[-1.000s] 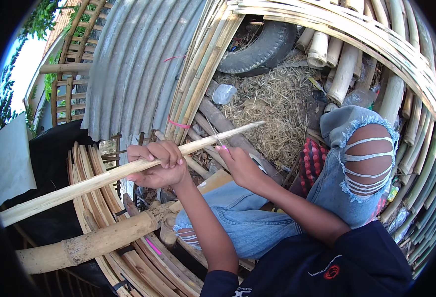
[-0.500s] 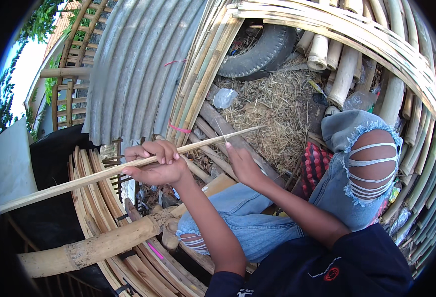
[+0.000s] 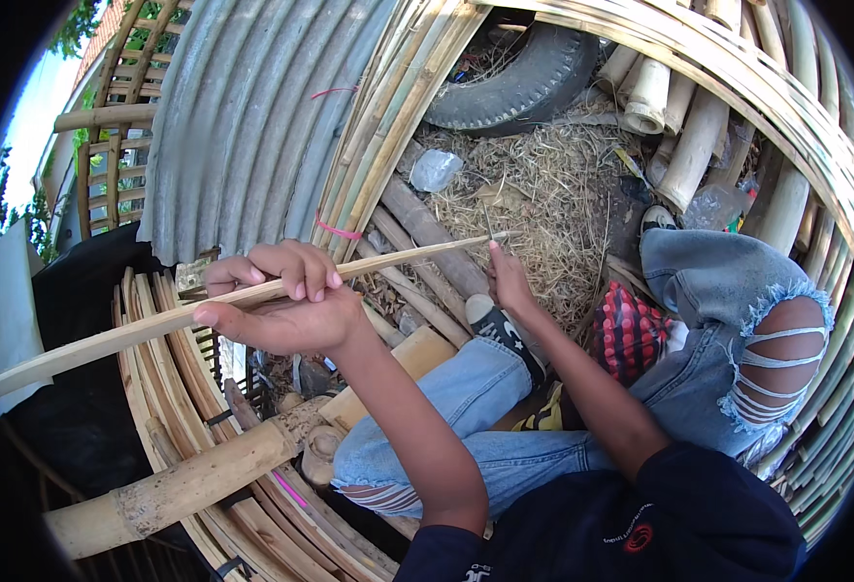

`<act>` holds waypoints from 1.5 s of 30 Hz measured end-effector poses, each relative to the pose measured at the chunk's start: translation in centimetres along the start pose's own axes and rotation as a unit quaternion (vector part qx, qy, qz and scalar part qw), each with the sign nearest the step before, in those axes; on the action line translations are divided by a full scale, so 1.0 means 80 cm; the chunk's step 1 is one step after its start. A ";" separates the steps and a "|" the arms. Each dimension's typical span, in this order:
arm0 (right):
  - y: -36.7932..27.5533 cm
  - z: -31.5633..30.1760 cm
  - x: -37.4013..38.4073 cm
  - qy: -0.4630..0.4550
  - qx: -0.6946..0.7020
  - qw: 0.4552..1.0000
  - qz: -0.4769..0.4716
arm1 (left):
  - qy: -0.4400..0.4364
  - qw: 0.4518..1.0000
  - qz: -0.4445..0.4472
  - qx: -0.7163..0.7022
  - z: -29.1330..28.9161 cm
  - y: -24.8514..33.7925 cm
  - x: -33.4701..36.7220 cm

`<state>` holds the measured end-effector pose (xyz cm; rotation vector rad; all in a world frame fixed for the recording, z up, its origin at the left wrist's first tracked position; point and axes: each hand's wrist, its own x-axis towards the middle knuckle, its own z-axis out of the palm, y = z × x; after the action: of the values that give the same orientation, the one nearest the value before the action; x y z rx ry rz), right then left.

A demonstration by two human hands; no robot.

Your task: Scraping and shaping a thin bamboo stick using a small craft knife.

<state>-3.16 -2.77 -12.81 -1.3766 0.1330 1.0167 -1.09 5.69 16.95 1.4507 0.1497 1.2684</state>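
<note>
A long, pale split bamboo strip [image 3: 150, 328] slants across the view from the lower left up to a thin tip over the straw. My left hand [image 3: 296, 308] is closed around it near the middle, palm turned up, fingers curled over the top and thumb along its lower side. Near the tip, my right hand [image 3: 509, 279] is closed on a knife [image 3: 488, 223] whose narrow blade shows nearly edge-on and crosses the strip. The knife's handle is hidden inside that hand.
A thick bamboo pole [image 3: 175, 475] lies at lower left over stacked split strips [image 3: 160, 388]. Corrugated sheet metal [image 3: 252, 136] stands behind. Further off are an old tyre [image 3: 524, 87], dry straw [image 3: 543, 194] and cut bamboo poles [image 3: 684, 160]. A red-and-black bag [image 3: 629, 325] sits by my legs.
My right hand and the knife have slid to the right along the strip, to near its tip. My left hand keeps its grip, and the view has shifted slightly.
</note>
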 end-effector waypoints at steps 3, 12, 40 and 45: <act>-0.011 0.031 -0.030 -0.047 0.029 0.995 -0.080 | 0.024 0.999 -0.022 0.022 -0.021 -0.003 0.016; 0.018 -0.002 0.041 -0.024 -0.100 0.994 -0.027 | 0.021 0.999 -0.034 -0.005 -0.025 -0.005 0.024; 0.052 -0.021 0.042 0.067 -0.186 0.978 -0.061 | -0.216 0.929 -0.091 -0.287 -0.059 -0.020 0.039; 0.044 -0.029 0.029 0.045 -0.104 0.992 -0.060 | -0.206 0.941 -0.094 -0.253 -0.056 -0.023 0.039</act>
<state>-3.02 -4.03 -17.48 -1.6006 0.0109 0.8883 -2.15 11.34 16.38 1.1838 -0.2958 0.7478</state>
